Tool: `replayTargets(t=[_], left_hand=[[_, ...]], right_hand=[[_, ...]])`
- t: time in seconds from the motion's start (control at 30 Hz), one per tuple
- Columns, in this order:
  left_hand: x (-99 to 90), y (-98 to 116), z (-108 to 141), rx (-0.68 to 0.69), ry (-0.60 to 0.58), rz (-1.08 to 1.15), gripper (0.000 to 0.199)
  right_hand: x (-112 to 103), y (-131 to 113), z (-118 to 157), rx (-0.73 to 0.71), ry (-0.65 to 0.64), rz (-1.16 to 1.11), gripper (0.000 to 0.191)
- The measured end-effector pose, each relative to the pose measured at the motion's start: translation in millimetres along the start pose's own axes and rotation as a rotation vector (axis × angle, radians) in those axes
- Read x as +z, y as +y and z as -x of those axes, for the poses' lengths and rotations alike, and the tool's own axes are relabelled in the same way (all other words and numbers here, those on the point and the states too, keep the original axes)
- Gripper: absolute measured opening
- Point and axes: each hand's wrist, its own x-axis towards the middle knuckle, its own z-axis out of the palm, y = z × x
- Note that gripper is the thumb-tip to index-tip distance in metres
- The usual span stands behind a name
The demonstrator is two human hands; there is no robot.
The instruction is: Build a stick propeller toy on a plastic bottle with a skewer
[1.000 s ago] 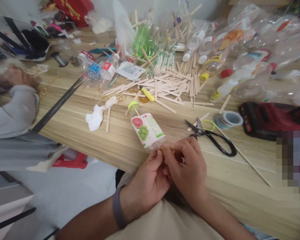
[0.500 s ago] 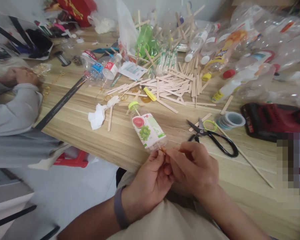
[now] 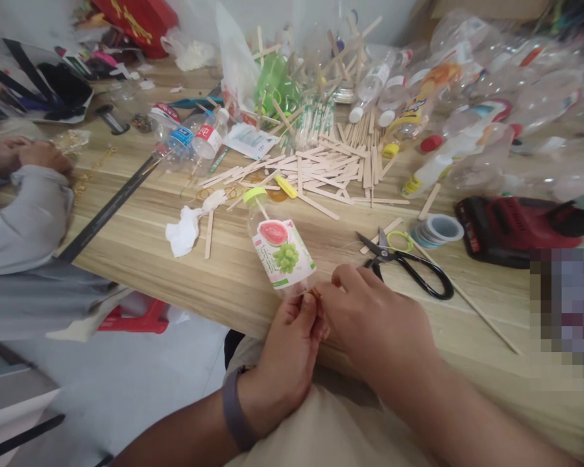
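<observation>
A clear plastic bottle [image 3: 277,243] with a yellow-green cap and a guava-and-grape label lies tilted at the table's near edge. A thin stick shows inside it below the cap. At the bottle's base, my left hand [image 3: 289,347] is closed, thumb pressed to its fingers. My right hand [image 3: 379,324] pinches from the other side, its fingertips meeting the left ones. Between them shows a small amber-brown loop, apparently a rubber band [image 3: 316,294], partly hidden by the fingers. Black-handled scissors [image 3: 403,259] lie just beyond my right hand.
Wooden sticks [image 3: 328,168], a yellow-handled tool [image 3: 285,186] and crumpled tissue [image 3: 182,230] lie beyond the bottle. To the right are a wire spool [image 3: 438,230], a red power tool [image 3: 520,227] and many empty bottles [image 3: 540,91]. Another person's hands [image 3: 34,152] rest at the left.
The bottle has turned about its length, bringing the guava and grapes further to the right on its visible side. My right hand has rolled over, its back now more upward. The view has shifted slightly.
</observation>
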Motion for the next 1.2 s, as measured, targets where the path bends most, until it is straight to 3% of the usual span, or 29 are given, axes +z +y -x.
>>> replayTargets(t=[0.17, 0.4, 0.5, 0.63, 0.77, 0.83, 0.93, 1.0, 1.2], left_hand=[[-0.7, 1.2, 0.2, 0.029, -0.008, -0.114, 0.035], [-3.2, 8.3, 2.3, 0.056, 0.027, -0.11, 0.039], [-3.5, 8.5, 3.8, 0.065, 0.018, -0.131, 0.039], [-5.0, 6.0, 3.3, 0.071, 0.007, -0.185, 0.035], [-8.3, 3.7, 2.2, 0.047, -0.013, -0.235, 0.032], [-9.8, 3.7, 2.0, 0.044, -0.027, -0.258, 0.031], [-10.5, 6.4, 1.4, 0.037, -0.039, -0.245, 0.033], [-9.9, 9.5, 0.8, 0.021, -0.028, -0.211, 0.035], [-8.3, 16.9, 0.5, -0.019, 0.03, -0.14, 0.036]], right_hand=[[-2.7, 1.4, -4.1, -0.013, -0.13, 0.027, 0.022], [-7.7, 35.7, -7.9, -0.24, -0.225, -0.139, 0.02], [-10.6, 40.3, -16.4, -0.124, -0.285, -0.147, 0.024], [-13.8, 39.0, -33.1, 0.129, -0.463, -0.203, 0.043], [-10.3, 44.7, -44.7, 0.129, -0.794, -0.47, 0.048], [-5.2, 49.4, -46.2, 0.127, -0.866, -0.637, 0.044], [5.2, 52.5, -42.5, 0.184, -0.887, -1.02, 0.036], [12.4, 49.8, -36.8, 0.294, -0.852, -1.262, 0.04], [22.3, 26.4, -15.1, 0.712, -0.618, -1.614, 0.037]])
